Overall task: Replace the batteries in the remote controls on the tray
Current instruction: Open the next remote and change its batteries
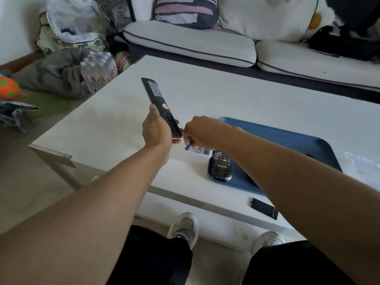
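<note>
Gripping black remote [159, 103] aloft, left hand [157, 130], right hand [202, 131] pinching battery [188, 147]

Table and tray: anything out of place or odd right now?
Only the black battery cover, lying loose near the table's front edge, off the blue tray. The second remote lies on the tray, still plastic-wrapped.

Soft daylight, faint shadows, wide-angle edge distortion.

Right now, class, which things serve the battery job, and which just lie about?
Job: long remote in left hand; battery in right hand; tray; wrapped remote; battery cover.
Lying about: water bottles; striped cushion; balls.
</note>
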A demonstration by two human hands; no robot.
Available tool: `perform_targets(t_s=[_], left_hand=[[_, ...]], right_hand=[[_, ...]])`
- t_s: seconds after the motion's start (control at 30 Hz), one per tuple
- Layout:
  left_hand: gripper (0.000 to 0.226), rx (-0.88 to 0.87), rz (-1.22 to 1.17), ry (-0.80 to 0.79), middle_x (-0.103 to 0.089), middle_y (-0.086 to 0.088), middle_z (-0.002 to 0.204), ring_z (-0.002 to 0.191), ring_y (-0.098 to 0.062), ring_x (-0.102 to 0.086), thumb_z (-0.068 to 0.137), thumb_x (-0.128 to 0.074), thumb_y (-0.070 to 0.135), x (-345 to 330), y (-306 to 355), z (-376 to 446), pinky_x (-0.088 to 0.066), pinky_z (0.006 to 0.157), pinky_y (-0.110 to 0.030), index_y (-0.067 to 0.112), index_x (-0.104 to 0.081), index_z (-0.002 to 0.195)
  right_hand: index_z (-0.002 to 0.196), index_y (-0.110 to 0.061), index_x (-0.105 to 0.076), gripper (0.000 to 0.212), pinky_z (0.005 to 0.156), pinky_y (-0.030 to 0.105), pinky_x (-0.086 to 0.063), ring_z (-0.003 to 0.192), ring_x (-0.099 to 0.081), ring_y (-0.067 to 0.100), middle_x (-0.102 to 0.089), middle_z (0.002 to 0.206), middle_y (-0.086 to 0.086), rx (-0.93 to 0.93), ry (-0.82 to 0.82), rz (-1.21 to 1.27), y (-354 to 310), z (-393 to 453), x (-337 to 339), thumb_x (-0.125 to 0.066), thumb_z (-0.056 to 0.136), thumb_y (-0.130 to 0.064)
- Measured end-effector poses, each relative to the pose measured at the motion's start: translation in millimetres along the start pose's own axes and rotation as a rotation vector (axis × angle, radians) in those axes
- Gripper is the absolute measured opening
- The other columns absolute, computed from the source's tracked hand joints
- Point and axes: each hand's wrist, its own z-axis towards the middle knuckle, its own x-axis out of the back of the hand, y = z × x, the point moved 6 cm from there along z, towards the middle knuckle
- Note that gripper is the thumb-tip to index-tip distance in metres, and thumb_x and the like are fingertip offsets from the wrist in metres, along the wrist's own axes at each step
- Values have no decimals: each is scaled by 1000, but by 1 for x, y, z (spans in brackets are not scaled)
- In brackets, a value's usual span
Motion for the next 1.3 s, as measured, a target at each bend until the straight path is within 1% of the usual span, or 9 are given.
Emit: perform_targets(t_s=[0.13, 0.23, 0.4, 0.7, 0.77, 0.87, 1.0, 1.07, 1.3], left_hand=[[42, -1, -10, 10, -71, -6, 78, 48, -19, -66, 109, -26, 47, 5, -1, 2, -49, 43, -24, 25, -58, 95], [40, -2, -17, 13, -70, -5, 77, 46, -17, -66, 109, -26, 46, 8, 0, 2, -49, 43, -23, 27, -57, 93], [40, -4, -20, 25, -70, -5, 78, 47, -17, -66, 109, -25, 46, 11, 0, 2, -50, 45, -22, 24, -58, 102], [44, -55, -83, 132, -69, -6, 80, 50, -18, -66, 109, -25, 45, 17, 6, 0, -52, 42, -26, 19, -59, 111], [43, -78, -94, 171, -69, -6, 81, 51, -19, -66, 109, -24, 45, 19, 9, -1, -52, 42, -27, 19, -59, 108], [43, -87, -107, 200, -69, -7, 81, 52, -20, -67, 109, -24, 44, 21, 11, -2, -51, 43, -26, 19, -59, 103], [43, -81, -106, 203, -69, -6, 80, 51, -19, -66, 109, -24, 44, 21, 11, -3, -51, 43, -26, 20, -58, 100], [42, -89, -89, 206, -69, -6, 80, 51, -20, -67, 109, -24, 44, 21, 12, -4, -51, 42, -26, 21, -58, 97], [41, -89, -67, 189, -68, -5, 78, 49, -19, -66, 109, -25, 44, 20, 11, -3, -50, 41, -25, 23, -57, 94]], right_hand=[[77, -2, -64, 8, 56, 26, -32, 66, -49, 26, -62, 75, 10, -62, -62, -73, 0, 9, -7, -58, 83, -2], [100, 1, -70, 19, 55, 25, -33, 69, -51, 25, -68, 95, 13, -58, -80, -123, 1, 7, -9, -57, 85, 0], [114, -5, -70, 31, 76, 32, -48, 98, -67, 34, -69, 108, 14, 25, -99, -231, -1, 6, -14, -54, 86, -1], [146, -19, -50, 59, 91, 33, -45, 123, -54, 28, -55, 140, 7, 94, -169, -111, -3, 3, -8, -34, 95, 7], [136, -24, -58, 55, 90, 25, -41, 127, -52, 26, -59, 132, 3, 89, -146, -48, -2, 4, -8, -34, 96, 5], [82, -32, -60, 47, 71, 23, -41, 102, -63, 22, -53, 80, -9, 86, -39, 94, 4, 11, -9, -41, 91, 9], [109, -25, -74, 27, 79, 29, -52, 91, -64, 17, -70, 93, -7, 15, 32, 223, 10, 17, -13, -68, 89, -9], [106, -28, -75, 22, 64, 28, -48, 87, -63, 18, -64, 89, -9, 15, 37, 198, 10, 15, -13, -76, 85, -20], [93, -19, -78, 28, 65, 25, -46, 76, -71, 21, -74, 83, -3, 35, -14, -142, -2, 11, -17, -62, 74, -5]])
